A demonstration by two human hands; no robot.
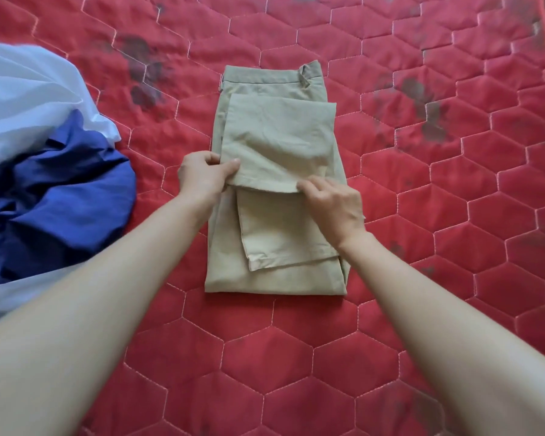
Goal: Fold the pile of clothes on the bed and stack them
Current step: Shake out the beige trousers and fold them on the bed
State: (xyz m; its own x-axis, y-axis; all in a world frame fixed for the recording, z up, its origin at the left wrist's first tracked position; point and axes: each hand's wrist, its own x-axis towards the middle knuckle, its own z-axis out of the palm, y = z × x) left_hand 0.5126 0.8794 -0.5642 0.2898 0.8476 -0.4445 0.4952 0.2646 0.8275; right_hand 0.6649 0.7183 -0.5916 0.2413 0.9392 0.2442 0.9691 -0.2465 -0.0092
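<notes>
Both hands, left hand (202, 177) and right hand (334, 206), pinch with curled fingers the folded khaki trousers (277, 133) on red quilt (453, 184).

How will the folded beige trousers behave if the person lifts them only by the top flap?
The beige trousers would probably unfold: the flap pinched by the left hand and the right hand bends softly and lies loose on the layers below. The fabric looks thin and creased, so likely light and floppy. On the quilted red bedcover they should stay put.

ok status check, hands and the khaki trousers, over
Left hand and right hand both pinch the folded edge of the khaki trousers. Half folded, flat on red quilt. Unfolded blue and white clothes left, clear of work.
</notes>
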